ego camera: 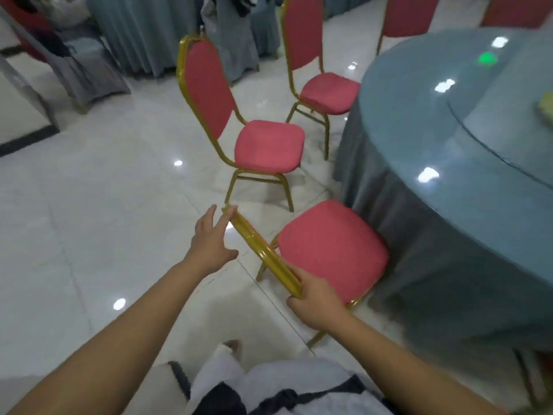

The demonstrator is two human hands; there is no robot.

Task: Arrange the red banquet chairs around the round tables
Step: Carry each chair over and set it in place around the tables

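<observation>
A glossy white tiled floor [89, 205] fills most of the view, with ceiling lights mirrored in it. At right stands a round table [434, 121] under a blue-grey cloth [389, 199] that hangs to the floor. A turntable [508, 130] lies on the table, and a small yellow-green lump [545, 105], too blurred to name, sits on it at the frame edge. Grey-blue drapes [143, 31] hang along the far side of the room.

Three red chairs with gold frames stand along the table's left side. The near chair [332, 250] has its seat just beside the cloth. The second chair [269, 145] stands a little off from the table, and the third chair [327, 91] has its seat close to the table's rim. Two more red chair backs [407, 13] show behind the table.

The right hand [317, 298] is clenched round the near end of the near chair's top rail [263, 253]. The left hand [209, 241] is released, its fingers straight and its fingertips at the rail's far end. Blur hides whether they touch it.
</observation>
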